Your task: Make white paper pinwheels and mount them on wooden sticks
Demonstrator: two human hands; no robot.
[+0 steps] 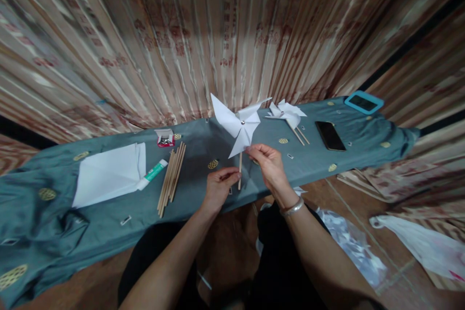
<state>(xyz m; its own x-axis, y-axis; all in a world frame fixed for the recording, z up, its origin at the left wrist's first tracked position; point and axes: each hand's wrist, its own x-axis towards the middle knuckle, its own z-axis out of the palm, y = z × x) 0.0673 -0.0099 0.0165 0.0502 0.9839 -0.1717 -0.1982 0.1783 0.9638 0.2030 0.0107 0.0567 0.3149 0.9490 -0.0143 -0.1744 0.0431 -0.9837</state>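
A grey-green cloth with gold medallions covers the long work surface, backed by a striped curtain. On the cloth at left lies a stack of white paper sheets, with a green-and-white glue tube touching its right edge. Just beside the tube lies a bundle of wooden sticks. Above it sits a small red box of pins.

At centre, a white paper pinwheel stands upright on its stick above the cloth edge. The left hand pinches the stick low down between thumb and forefinger. The right hand has its fingertips closed on the lower blade tip; the exact contact is partly hidden. The wrist carries a silver bangle.

Further right lie finished pinwheels, probably two, a black phone and a blue-framed device.
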